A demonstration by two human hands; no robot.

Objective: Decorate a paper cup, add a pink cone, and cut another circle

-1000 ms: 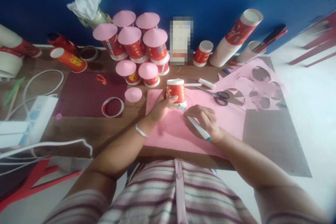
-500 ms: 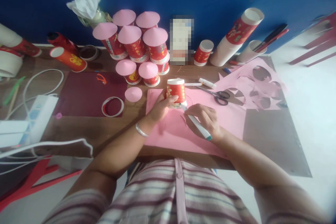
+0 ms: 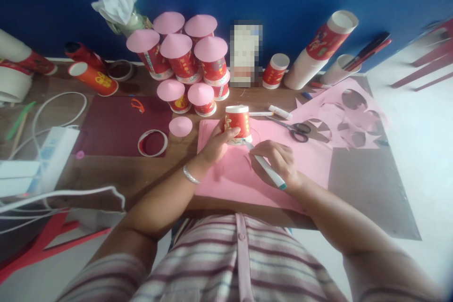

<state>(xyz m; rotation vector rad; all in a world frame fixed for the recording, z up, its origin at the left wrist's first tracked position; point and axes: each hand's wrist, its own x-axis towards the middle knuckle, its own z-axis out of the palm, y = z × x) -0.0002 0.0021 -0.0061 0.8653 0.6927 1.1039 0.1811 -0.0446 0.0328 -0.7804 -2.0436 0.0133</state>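
Note:
My left hand (image 3: 216,145) is wrapped round a red paper cup (image 3: 242,120) with gold print and white bands at both ends. Coloured marks show on its lower white band. In my right hand (image 3: 278,160) is a white marker pen (image 3: 266,170) with a green end, its tip at that lower band; whether it touches cannot be made out. Beneath both hands lies a pink paper sheet (image 3: 226,184). On the sheet, scissors (image 3: 299,131) rest right of the cup, near a glue stick (image 3: 280,112) and a thin white pen (image 3: 261,114).
Several red cups with pink cone tops (image 3: 176,46) stand at the back left. A single pink cone (image 3: 180,126) and a cut ring (image 3: 152,143) lie left of the sheet. Pink scraps (image 3: 336,108) and a pen cup (image 3: 341,70) are at right, a power strip (image 3: 54,155) at left.
The marker's tip has shifted very slightly along the cup's lower band. Both hands keep their grips, and the whole view has drifted a little.

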